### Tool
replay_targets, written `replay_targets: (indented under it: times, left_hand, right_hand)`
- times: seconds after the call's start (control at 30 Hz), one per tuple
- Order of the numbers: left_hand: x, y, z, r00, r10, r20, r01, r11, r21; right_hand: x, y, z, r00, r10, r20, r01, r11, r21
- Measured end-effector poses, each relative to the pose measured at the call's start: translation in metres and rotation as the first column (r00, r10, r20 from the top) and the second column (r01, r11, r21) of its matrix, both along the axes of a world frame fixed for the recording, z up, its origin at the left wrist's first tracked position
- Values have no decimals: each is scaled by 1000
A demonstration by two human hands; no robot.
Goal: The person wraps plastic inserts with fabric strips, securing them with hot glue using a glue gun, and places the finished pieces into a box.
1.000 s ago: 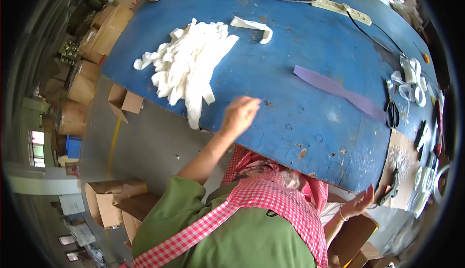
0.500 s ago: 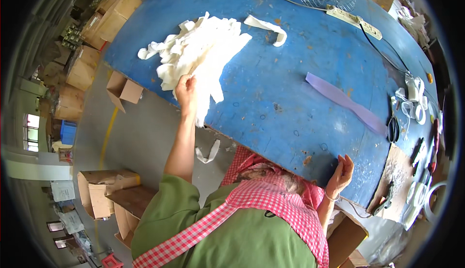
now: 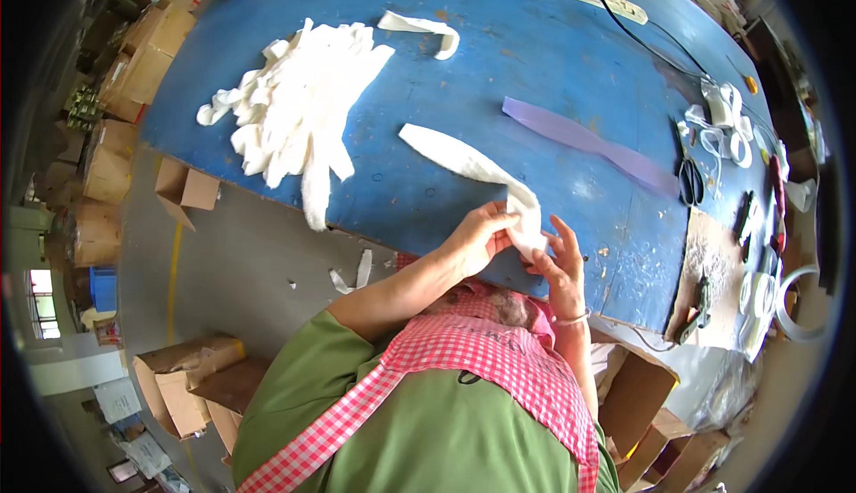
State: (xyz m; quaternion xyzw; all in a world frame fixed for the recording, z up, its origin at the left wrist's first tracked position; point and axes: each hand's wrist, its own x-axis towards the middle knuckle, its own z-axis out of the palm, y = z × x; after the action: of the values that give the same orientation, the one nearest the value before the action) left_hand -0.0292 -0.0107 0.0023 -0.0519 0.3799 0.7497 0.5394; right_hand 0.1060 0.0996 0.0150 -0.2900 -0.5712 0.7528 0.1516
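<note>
White strip [image 3: 464, 161]: near table [image 3: 535, 65] edge, its end pinched between left hand [image 3: 479, 236] and right hand [image 3: 557, 266]. Pile of white strips [image 3: 294, 114]: far left. Handling advice: keep the strip flat, edges aligned, grip light.

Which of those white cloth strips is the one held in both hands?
The long white strip running from both hands toward the table's middle; the curled strip and the pile lie untouched.

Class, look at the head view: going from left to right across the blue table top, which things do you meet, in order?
Pile of white strips → long white strip held at its near end by the left hand and right hand → purple strip → black scissors → white tape rolls.
</note>
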Motion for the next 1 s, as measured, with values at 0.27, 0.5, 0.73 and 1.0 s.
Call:
replay_targets:
  times: [0.27,0.5,0.73,1.0]
  left_hand:
    - [-32,-13,-9,-265,-466,-844,-540,797,-270]
    - [-85,-23,-24,-367,-485,-794,-580,787,-213]
    - [-64,-25,-3,366,-377,-851,-90,895,-436]
    - [-65,-27,-11,389,-476,-789,-27,850,-526]
  right_hand:
    - [26,25,-23,994,-83,67,76,992,97]
    - [54,52,-28,942,-254,219,112,854,509]
    - [69,69,-2,884,-460,85,121,401,908]
    - [90,76,-22,874,-487,7,165,309,937]
